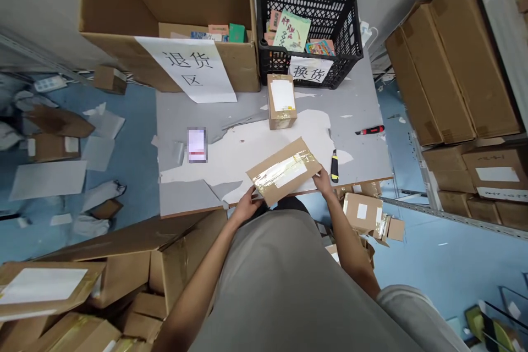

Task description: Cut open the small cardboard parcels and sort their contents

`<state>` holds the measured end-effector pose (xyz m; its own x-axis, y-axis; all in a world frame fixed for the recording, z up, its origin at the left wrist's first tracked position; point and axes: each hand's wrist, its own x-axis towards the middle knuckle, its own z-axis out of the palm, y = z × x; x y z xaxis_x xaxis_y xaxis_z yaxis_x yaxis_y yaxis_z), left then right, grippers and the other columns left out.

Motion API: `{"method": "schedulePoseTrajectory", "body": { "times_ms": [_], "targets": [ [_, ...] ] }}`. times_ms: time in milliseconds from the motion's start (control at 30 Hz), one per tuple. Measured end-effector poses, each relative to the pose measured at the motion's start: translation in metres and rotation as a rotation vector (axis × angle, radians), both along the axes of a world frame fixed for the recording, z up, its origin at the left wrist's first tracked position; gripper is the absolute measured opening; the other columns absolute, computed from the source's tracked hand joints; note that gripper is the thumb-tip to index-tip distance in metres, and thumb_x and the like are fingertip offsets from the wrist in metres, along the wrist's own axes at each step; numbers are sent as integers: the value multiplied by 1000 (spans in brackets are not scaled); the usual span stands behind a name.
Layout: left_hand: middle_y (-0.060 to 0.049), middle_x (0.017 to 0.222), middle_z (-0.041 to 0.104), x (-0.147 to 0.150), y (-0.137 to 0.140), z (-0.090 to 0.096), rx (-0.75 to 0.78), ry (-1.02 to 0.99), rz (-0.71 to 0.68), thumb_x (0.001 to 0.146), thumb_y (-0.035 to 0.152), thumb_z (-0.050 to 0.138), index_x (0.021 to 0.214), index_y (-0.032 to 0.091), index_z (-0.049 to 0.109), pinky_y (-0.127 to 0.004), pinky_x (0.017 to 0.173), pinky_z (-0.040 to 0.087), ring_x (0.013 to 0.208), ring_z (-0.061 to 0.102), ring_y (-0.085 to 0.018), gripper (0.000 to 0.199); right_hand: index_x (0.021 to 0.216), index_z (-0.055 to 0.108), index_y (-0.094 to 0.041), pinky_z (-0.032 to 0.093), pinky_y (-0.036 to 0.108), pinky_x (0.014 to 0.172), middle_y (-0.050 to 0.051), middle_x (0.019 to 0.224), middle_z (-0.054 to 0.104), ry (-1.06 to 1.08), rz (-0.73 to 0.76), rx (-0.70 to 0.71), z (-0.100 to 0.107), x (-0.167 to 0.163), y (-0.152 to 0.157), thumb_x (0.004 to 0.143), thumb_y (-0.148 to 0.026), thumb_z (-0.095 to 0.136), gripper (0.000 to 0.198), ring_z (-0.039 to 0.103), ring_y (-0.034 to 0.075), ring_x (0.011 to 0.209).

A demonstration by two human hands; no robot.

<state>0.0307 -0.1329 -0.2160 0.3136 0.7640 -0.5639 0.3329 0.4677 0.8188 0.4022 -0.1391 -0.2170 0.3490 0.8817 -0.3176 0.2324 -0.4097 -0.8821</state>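
A flat cardboard parcel [264, 196] with a white label and shiny yellowish tape is held between both hands, tilted over the table's front edge. My left hand [246, 206] is closed on its lower left corner. At the right end, my right hand [323, 180] grips the other corner, the fingers partly hidden under the parcel. Just right of that hand lies a yellow and black box cutter [334, 167]. Beyond the parcel a small taped carton [282, 121] with a white label stands on the table.
A large open carton [243, 66] and a black plastic crate [350, 60] with books stand at the table's back. A red box cutter [372, 130] and a phone [197, 143] lie on the table [177, 198]. Parcels fill a big box [175, 269] at lower left; cartons line a right shelf.
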Motion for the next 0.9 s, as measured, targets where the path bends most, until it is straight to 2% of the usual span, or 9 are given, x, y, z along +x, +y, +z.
{"method": "schedulePoseTrajectory", "body": {
  "times_ms": [133,233,333,433,500,600,700,800,900],
  "targets": [
    [-18,146,77,-26,4,-1,-20,3,62,69,27,83,160,18,59,-48,112,64,130,77,-34,95,143,75,-21,65,53,111,17,148,75,-2,5,-71,-10,-43,-32,80,-36,75,65,71,36,137],
    [-18,145,78,-45,10,1,-3,35,82,63,31,92,151,17,65,-51,116,63,135,74,-37,93,134,80,-22,64,54,114,16,144,79,10,30,-84,-7,-59,-45,76,-35,79,59,72,36,135],
    [-19,142,80,-57,16,10,18,43,107,62,45,99,145,15,69,-54,122,59,138,74,-40,93,132,83,-26,55,54,126,13,153,76,23,25,-71,10,-62,-50,78,-41,83,56,67,34,147],
    [-19,148,78,-60,25,23,17,-18,181,69,59,97,158,17,63,-55,126,56,144,72,-38,104,133,84,-27,49,57,132,13,162,71,89,-16,-20,38,-57,-48,86,-54,85,55,61,35,156],
    [-20,151,77,-56,33,30,9,-58,242,74,65,94,164,16,58,-56,128,54,146,72,-37,108,137,83,-26,51,59,130,14,160,73,148,-36,9,56,-55,-42,91,-64,82,60,64,37,154],
    [-22,151,77,-42,47,36,18,-67,252,77,68,92,150,15,69,-57,132,52,148,71,-39,94,144,81,-24,57,58,126,13,154,78,189,-13,-15,71,-55,-25,92,-75,79,72,71,38,144],
    [-19,150,78,-30,54,35,10,-51,220,77,65,94,133,17,78,-56,133,51,148,70,-38,75,145,81,-24,60,55,123,11,150,80,165,25,-43,69,-55,-12,89,-80,77,79,73,36,141],
    [-18,150,78,-28,53,29,-25,-30,244,89,65,82,137,16,78,-55,128,56,146,71,-36,69,146,79,-23,62,53,118,13,150,79,142,-48,-58,54,-49,-12,95,-79,68,76,72,34,140],
    [-21,152,76,-32,45,23,-50,49,270,95,59,70,137,13,78,-55,124,58,144,72,-36,63,138,79,-19,65,56,107,19,138,83,110,-109,-143,39,-43,-22,98,-67,61,65,78,33,126]
  ]
}}
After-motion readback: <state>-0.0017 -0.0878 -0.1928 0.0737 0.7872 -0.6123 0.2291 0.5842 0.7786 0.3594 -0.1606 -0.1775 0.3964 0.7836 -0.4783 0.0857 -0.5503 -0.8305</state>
